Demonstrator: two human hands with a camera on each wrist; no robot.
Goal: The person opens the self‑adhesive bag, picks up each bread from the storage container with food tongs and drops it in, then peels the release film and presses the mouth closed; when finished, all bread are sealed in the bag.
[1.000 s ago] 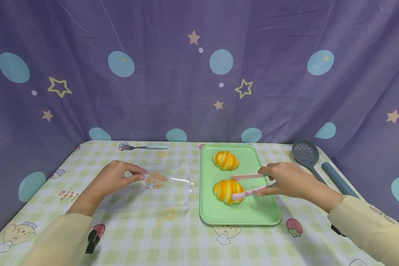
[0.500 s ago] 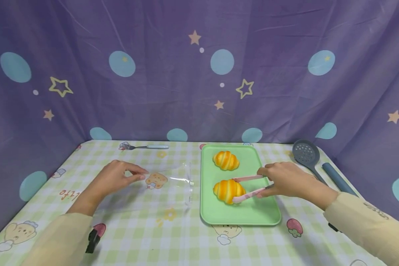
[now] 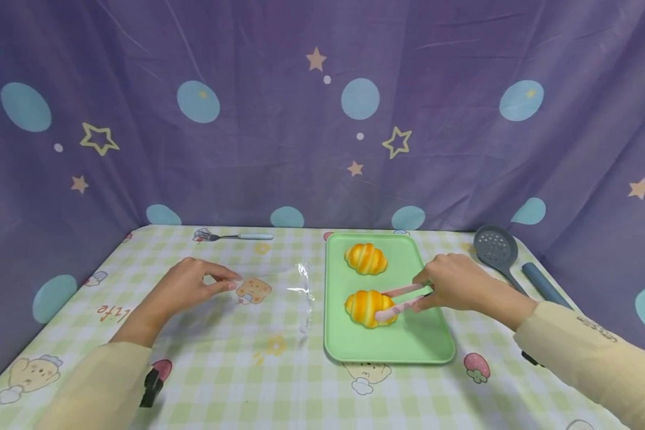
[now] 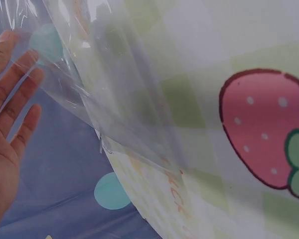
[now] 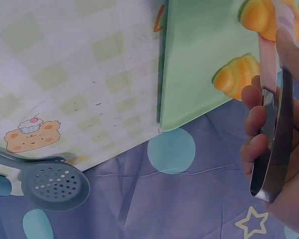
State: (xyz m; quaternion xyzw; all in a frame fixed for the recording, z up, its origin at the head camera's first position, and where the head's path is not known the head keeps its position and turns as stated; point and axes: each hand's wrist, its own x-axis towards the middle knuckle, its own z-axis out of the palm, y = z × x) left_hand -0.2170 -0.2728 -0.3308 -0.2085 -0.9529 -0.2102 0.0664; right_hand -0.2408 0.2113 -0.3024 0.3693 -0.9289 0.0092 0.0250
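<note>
Two croissants lie on a green tray, and the near croissant sits just to the left of the right hand, which is much the closer of the two hands. That hand's fingers are clamped on a pair of pink-tipped metal tongs, whose arms are parted, one tip over the pastry's near side, the other at its far side; whether both tips press on it cannot be told. The near croissant's long axis runs roughly left to right, its right end slightly nearer the person, so the tongs come in from that end. Further left, the left hand, thumb and forefinger together, pinches a clear plastic bag that reaches almost to the tray; which end opens is unclear. Between pastry and bag stands the tray's low left rim. The far croissant lies beyond, apart from the tongs. A fork rests at the back left; at the right are a slotted skimmer and a blue-grey rod, partly hidden.
</note>
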